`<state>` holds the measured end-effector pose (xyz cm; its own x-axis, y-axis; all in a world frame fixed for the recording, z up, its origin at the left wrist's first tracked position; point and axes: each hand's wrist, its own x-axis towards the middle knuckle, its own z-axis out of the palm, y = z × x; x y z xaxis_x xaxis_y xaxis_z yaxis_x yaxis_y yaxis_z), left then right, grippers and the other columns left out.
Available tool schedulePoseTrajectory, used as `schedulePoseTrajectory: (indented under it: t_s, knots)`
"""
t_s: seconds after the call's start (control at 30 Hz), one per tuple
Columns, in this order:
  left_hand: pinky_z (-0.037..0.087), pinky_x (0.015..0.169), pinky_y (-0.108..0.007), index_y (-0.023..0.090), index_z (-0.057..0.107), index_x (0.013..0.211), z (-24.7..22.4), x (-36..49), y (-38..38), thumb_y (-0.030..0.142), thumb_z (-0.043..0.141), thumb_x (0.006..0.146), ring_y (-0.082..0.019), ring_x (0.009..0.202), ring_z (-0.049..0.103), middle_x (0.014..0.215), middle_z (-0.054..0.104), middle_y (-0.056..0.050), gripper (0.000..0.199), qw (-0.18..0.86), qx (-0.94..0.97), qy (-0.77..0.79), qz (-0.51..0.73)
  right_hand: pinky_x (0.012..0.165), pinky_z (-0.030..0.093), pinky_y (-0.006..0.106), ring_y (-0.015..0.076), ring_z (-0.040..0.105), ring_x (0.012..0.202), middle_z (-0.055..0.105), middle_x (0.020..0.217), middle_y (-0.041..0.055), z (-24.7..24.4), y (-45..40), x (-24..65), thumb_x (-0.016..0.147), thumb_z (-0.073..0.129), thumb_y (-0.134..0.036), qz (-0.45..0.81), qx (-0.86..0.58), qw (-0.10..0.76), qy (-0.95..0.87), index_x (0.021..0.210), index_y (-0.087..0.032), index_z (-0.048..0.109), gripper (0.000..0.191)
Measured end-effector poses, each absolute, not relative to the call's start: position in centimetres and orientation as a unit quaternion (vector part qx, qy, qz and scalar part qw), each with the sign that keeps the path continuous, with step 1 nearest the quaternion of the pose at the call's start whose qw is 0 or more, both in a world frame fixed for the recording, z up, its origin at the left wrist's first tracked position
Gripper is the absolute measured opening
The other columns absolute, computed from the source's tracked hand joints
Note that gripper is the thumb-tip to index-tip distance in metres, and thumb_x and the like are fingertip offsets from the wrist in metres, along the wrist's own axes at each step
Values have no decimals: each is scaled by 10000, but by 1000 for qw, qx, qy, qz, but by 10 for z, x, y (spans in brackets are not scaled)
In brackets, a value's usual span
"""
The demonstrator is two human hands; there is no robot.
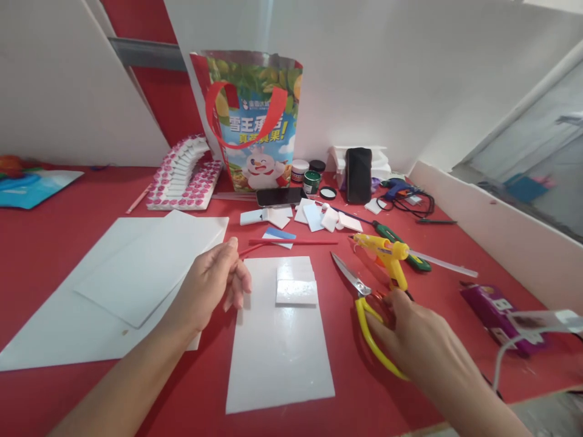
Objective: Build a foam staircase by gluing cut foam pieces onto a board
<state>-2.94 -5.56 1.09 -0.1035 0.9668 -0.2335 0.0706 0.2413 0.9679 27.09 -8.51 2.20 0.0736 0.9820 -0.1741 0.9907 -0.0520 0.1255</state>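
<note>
"Head view, working out from the near edge of the table (191, 388): what is at our right hand (405, 321)?"

"The scissors (363, 289), toward the table's near right corner. Our fingers are partly curled about the yellow handles; how firmly they grip, we cannot tell."

"And the white board (282, 358)?"

"Flat, left of the scissors, toward the middle of the near edge, with small white pieces (296, 292) on its far half. Our left hand (216, 276) is loosely half open near the board's far left corner, holding nothing we can see."

"Beyond that?"

"The yellow glue gun (382, 247) lies just past our right hand, a red stick (314, 242) past the board's far edge. The shopping bag (264, 164) stands by the table's back edge."

"Which step are we in?"

"Handling the scissors, we judge; whether taking them up or laying them down, we cannot settle. Taking up calls for fingers seated well in the handles; laying down, a clean release that doesn't knock the glue gun."
</note>
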Motion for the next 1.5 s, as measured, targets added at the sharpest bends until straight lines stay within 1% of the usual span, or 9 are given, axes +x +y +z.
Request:
schedulePoseTrajectory:
  t_s: [0.13, 0.33, 0.43, 0.57, 0.83, 1.07, 1.2, 1.33, 1.5]
  knots:
    - [323, 409, -214, 189, 530, 697, 15, -33, -50, 524, 583, 915, -78, 404, 464, 608, 606, 12, 403, 544, 388, 575, 473, 461, 183, 252, 229, 673, 529, 659, 663, 68, 19, -74, 257, 944, 578, -405, 35, 701, 106, 705, 782, -201, 482, 278]
    - [242, 473, -210, 145, 747, 1075, 20, -39, -52, 464, 718, 837, -69, 514, 222, 585, 255, 91, 399, 553, 380, 590, 450, 481, 233, 286, 241, 653, 571, 618, 622, 72, 36, -70, 239, 934, 561, -317, 130, 618, 41, 774, 719, -201, 535, 245]
    - [258, 476, -207, 126, 701, 1196, 23, -40, -54, 391, 704, 849, -81, 557, 281, 630, 324, 69, 437, 578, 352, 566, 471, 526, 302, 299, 208, 622, 617, 634, 680, 69, 57, -59, 214, 921, 550, -212, 105, 543, -45, 832, 698, -203, 564, 224]
    - [303, 458, -184, 145, 643, 1205, 21, -43, -53, 315, 688, 853, -79, 555, 360, 651, 429, 62, 393, 551, 333, 551, 531, 578, 328, 292, 179, 596, 703, 648, 806, 71, 73, -24, 155, 844, 533, 1, -10, 420, -25, 907, 766, -167, 643, 215]
    - [471, 461, -229, 154, 580, 943, 12, -62, -51, 294, 695, 845, -85, 495, 506, 753, 683, -8, 206, 491, 337, 554, 581, 635, 373, 270, 196, 667, 863, 717, 941, 90, 42, 30, 74, 871, 546, 29, -94, 281, 87, 951, 924, -117, 716, 230]
    - [582, 720, -312, 148, 596, 995, 7, -68, -51, 291, 643, 908, -164, 711, 715, 831, 723, -36, 174, 496, 399, 534, 557, 644, 392, 260, 200, 679, 871, 720, 935, 114, 30, 41, 64, 911, 562, -38, -109, 288, 77, 948, 840, -116, 695, 170]
    - [590, 754, -355, 167, 583, 982, 10, -69, -54, 328, 650, 917, -190, 752, 730, 944, 745, -70, 187, 497, 425, 536, 533, 644, 393, 251, 191, 655, 857, 712, 914, 120, 39, 45, 74, 875, 599, -70, -118, 336, 29, 934, 839, -102, 672, 87]
    - [552, 625, -321, 192, 560, 984, 16, -62, -62, 358, 548, 975, -172, 642, 691, 905, 735, -62, 167, 501, 510, 523, 464, 601, 408, 237, 153, 621, 736, 694, 838, 58, 52, 16, 122, 877, 535, -101, -140, 417, -51, 897, 920, -132, 634, 113]
    - [473, 605, -286, 251, 509, 975, 20, -48, -76, 376, 465, 1011, -151, 577, 641, 792, 708, 7, 137, 487, 620, 540, 295, 649, 496, 266, 158, 666, 683, 704, 742, 11, 37, -49, 195, 883, 590, -245, -390, 507, -217, 737, 894, -188, 661, 91]
